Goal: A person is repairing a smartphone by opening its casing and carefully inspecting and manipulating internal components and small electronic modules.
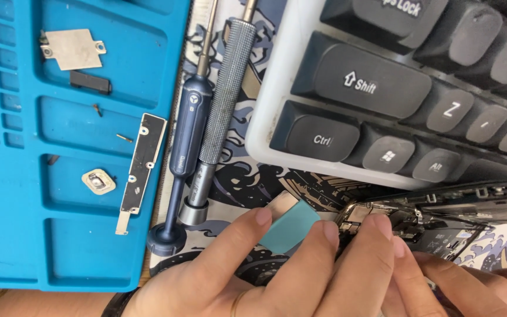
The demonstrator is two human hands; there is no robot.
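Pinching a teal plastic pry card [291, 226], the left hand [247, 276] presses beside the opened phone [441, 229]. The right hand [470, 282] touches that phone; its grip is unclear. Two screwdrivers [206, 117] lie left of the phone

I spot one label only: a small dark rectangular sticker [441, 239] with pale print inside the opened phone [441, 220], low right, just beside my fingers (text too small anyway). I see no packages, signs or lit screens.

A patterned desk mat [239, 176] carries a blue tray [7, 194], two screwdrivers [206, 123] (side by side) and a keyboard [406, 88].
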